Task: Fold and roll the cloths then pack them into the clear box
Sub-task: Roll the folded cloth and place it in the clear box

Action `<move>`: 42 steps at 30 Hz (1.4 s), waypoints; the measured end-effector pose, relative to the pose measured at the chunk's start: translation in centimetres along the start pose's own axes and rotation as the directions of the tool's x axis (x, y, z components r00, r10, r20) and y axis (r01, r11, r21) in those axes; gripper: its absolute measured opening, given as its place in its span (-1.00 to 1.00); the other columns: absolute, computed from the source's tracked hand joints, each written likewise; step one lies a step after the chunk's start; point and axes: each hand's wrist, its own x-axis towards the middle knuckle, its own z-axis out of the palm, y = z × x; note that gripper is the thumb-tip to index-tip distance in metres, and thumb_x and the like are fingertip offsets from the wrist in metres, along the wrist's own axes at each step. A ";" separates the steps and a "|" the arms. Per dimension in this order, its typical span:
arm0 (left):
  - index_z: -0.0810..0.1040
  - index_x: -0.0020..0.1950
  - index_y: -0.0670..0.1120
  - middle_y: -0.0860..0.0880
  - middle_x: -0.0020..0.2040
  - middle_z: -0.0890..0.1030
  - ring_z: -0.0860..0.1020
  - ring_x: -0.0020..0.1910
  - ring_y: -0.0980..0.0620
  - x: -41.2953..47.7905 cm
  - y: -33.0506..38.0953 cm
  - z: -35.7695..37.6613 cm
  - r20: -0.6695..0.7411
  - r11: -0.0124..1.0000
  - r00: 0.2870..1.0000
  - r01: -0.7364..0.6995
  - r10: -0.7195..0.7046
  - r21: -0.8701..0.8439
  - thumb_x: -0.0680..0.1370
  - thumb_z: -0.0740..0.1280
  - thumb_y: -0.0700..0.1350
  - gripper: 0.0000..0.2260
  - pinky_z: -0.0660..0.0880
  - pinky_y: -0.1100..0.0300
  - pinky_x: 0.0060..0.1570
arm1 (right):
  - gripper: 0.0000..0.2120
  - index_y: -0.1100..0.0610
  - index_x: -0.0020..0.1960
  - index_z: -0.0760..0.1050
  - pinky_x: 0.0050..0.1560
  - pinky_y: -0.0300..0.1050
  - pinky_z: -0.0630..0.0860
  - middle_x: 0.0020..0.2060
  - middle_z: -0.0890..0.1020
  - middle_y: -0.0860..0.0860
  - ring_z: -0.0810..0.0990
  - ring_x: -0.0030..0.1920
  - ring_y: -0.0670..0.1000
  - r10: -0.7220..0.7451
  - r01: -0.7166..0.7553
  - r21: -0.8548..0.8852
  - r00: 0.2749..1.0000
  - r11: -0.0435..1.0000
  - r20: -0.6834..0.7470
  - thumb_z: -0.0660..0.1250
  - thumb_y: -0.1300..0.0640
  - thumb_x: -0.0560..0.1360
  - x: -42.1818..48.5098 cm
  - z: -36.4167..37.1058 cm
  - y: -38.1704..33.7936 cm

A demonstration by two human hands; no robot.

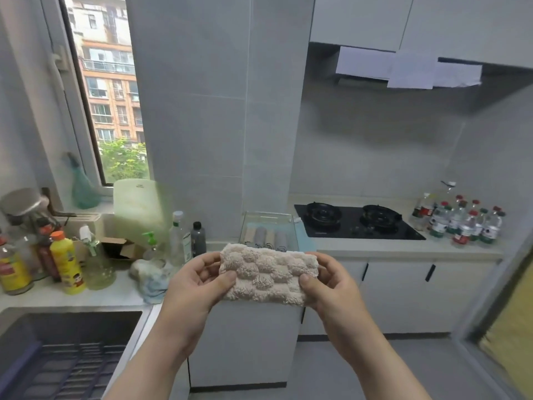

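Both hands held a beige cloth point(268, 275) up in the air in front of the clear box point(267, 229). The left hand point(199, 280) pinched its left end between thumb and curled fingers, and the right hand point(328, 281) pinched its right end. Inside the box stood what looked like four rolled cloths point(265, 235), side by side. The stove point(356, 222) lay just right of the box.

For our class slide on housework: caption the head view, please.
Left hand and right hand hold a folded beige cloth before the clear box, which holds rolled cloths.
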 end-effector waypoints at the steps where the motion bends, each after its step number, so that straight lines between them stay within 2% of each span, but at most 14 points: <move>1: 0.57 0.09 -0.13 -0.06 -0.14 0.70 0.64 -0.14 0.03 1.3 -0.2 -0.4 0.009 1.000 1.000 0.012 -0.012 -0.018 0.40 0.46 -0.37 -0.68 0.59 0.22 -0.11 | -0.70 0.14 0.17 0.53 -0.01 0.11 0.57 -0.06 0.70 0.09 0.65 -0.04 0.10 0.003 -0.003 -0.004 1.000 1.000 -0.011 0.29 0.42 0.52 1.0 0.5 0.4; 4: 0.56 0.06 -0.17 -0.04 -0.21 0.69 0.62 -0.29 0.12 5.1 -0.9 -1.4 0.037 0.996 0.997 0.066 -0.064 -0.067 0.48 0.33 -0.43 -0.76 0.55 0.36 -0.31 | -0.66 0.09 0.19 0.53 0.07 0.19 0.56 -0.01 0.67 0.14 0.64 0.01 0.16 0.026 -0.027 -0.023 0.999 0.999 -0.032 0.38 0.35 0.47 3.6 1.8 1.7; 7: 0.57 0.07 -0.21 -0.09 -0.18 0.70 0.65 -0.28 0.10 8.7 -1.6 -1.8 0.068 0.990 0.992 0.115 -0.109 -0.083 0.46 0.36 -0.39 -0.79 0.54 0.35 -0.33 | -0.60 -0.02 0.18 0.54 0.03 0.17 0.55 0.05 0.62 0.21 0.59 -0.03 0.16 0.045 -0.047 -0.046 0.998 0.998 -0.049 0.40 0.26 0.39 6.3 2.2 2.5; 12: 0.57 0.11 -0.26 -0.22 -0.03 0.69 0.68 -0.14 -0.03 15.0 -3.1 -1.5 0.180 0.980 0.969 0.186 -0.170 -0.076 0.31 0.50 -0.38 -0.61 0.61 0.26 -0.13 | -0.60 -0.02 0.17 0.55 -0.01 0.01 0.58 0.00 0.68 0.08 0.64 0.00 0.11 0.037 -0.040 -0.065 0.998 0.997 -0.051 0.38 0.24 0.36 12.5 1.0 3.6; 16: 0.54 0.14 -0.25 -0.19 -0.05 0.69 0.67 -0.15 -0.05 20.4 -5.8 0.1 0.139 0.973 0.969 0.216 -0.203 -0.084 0.29 0.46 -0.32 -0.58 0.61 0.07 -0.07 | -0.67 -0.04 0.08 0.59 -0.01 0.02 0.59 -0.02 0.69 0.08 0.64 0.00 0.11 0.041 -0.043 -0.083 0.999 0.996 -0.028 0.37 0.28 0.40 18.4 -0.8 5.4; 18: 0.52 0.11 -0.25 -0.14 -0.13 0.69 0.66 -0.22 -0.03 23.6 -7.3 1.6 0.083 0.970 0.974 0.219 -0.211 -0.105 0.37 0.43 -0.38 -0.66 0.62 0.03 -0.15 | -0.67 0.00 0.08 0.59 -0.01 0.09 0.59 -0.01 0.68 0.11 0.65 0.00 0.16 0.056 -0.056 -0.094 0.998 0.994 0.003 0.36 0.22 0.34 21.5 -1.9 6.3; 20: 0.51 0.08 -0.24 -0.12 -0.19 0.69 0.65 -0.28 0.00 26.8 -8.5 3.1 0.045 0.968 0.975 0.224 -0.220 -0.118 0.48 0.29 -0.41 -0.79 0.64 0.07 -0.28 | -0.66 0.04 0.10 0.58 -0.03 0.11 0.59 -0.01 0.68 0.13 0.64 0.00 0.18 0.080 -0.074 -0.126 0.996 0.989 0.045 0.37 0.20 0.33 24.9 -3.4 7.2; 23: 0.53 0.06 -0.24 -0.12 -0.21 0.69 0.66 -0.29 0.01 31.7 -10.1 4.8 0.027 0.966 0.968 0.251 -0.249 -0.070 0.53 0.22 -0.43 -0.81 0.60 0.17 -0.36 | -0.67 0.07 0.10 0.58 -0.07 -0.16 0.56 -0.02 0.68 0.02 0.64 -0.02 0.01 0.122 -0.076 -0.239 0.975 0.968 0.185 0.41 0.11 0.34 30.0 -5.8 7.7; 26: 0.58 0.06 -0.24 -0.15 -0.16 0.69 0.66 -0.26 0.00 35.9 -11.5 5.8 0.032 0.951 0.951 0.308 -0.308 0.007 0.53 0.23 -0.43 -0.80 0.60 0.17 -0.32 | -0.59 -0.04 0.19 0.57 -0.01 -0.18 0.55 0.09 0.65 -0.07 0.62 0.07 -0.01 0.187 -0.104 -0.305 0.948 0.947 0.257 0.39 0.02 0.34 34.9 -7.6 8.1; 29: 0.66 0.01 -0.18 -0.18 -0.10 0.70 0.66 -0.18 -0.03 39.3 -12.5 6.7 0.089 0.940 0.937 0.332 -0.339 0.082 0.49 0.32 -0.41 -0.78 0.60 0.16 -0.26 | -0.52 -0.21 0.22 0.54 0.12 -0.08 0.57 0.18 0.60 -0.14 0.61 0.09 -0.04 0.228 -0.092 -0.359 0.905 0.929 0.359 0.37 0.17 0.37 39.1 -8.2 8.7; 32: 0.66 0.02 -0.17 -0.17 -0.09 0.69 0.66 -0.14 -0.04 42.1 -13.6 7.2 0.080 0.932 0.931 0.347 -0.356 0.103 0.50 0.31 -0.40 -0.78 0.63 0.13 -0.20 | -0.44 -0.27 0.26 0.49 0.03 -0.19 0.53 0.17 0.58 -0.15 0.56 0.11 0.00 0.267 -0.036 -0.457 0.850 0.889 0.453 0.39 0.22 0.37 41.9 -8.1 9.7; 37: 0.61 0.06 -0.21 -0.18 -0.08 0.68 0.66 -0.14 -0.07 45.5 -16.1 7.7 0.061 0.921 0.924 0.368 -0.378 0.131 0.51 0.34 -0.37 -0.83 0.63 0.12 -0.17 | -0.40 -0.33 0.26 0.45 0.24 -0.04 0.52 0.20 0.57 -0.08 0.54 0.19 0.05 0.335 -0.080 -0.501 0.832 0.862 0.443 0.45 0.21 0.36 44.7 -8.5 12.0; 39: 0.58 0.07 -0.19 -0.15 -0.11 0.69 0.67 -0.16 -0.04 46.6 -17.1 7.7 0.038 0.919 0.922 0.379 -0.385 0.105 0.52 0.34 -0.33 -0.85 0.64 0.12 -0.18 | -0.43 -0.31 0.21 0.47 0.19 0.01 0.56 0.16 0.58 -0.03 0.56 0.16 0.05 0.348 -0.110 -0.506 0.845 0.856 0.406 0.46 0.20 0.34 45.7 -8.5 12.9; 42: 0.60 0.08 -0.14 -0.11 -0.06 0.69 0.67 -0.08 -0.02 47.9 -18.8 6.4 -0.005 0.915 0.925 0.376 -0.379 0.143 0.56 0.33 -0.24 -0.87 0.63 0.04 -0.03 | -0.46 -0.24 0.22 0.45 -0.10 -0.26 0.58 0.08 0.59 -0.11 0.59 -0.04 -0.14 0.378 -0.159 -0.547 0.871 0.822 0.315 0.44 0.25 0.39 47.1 -8.2 14.6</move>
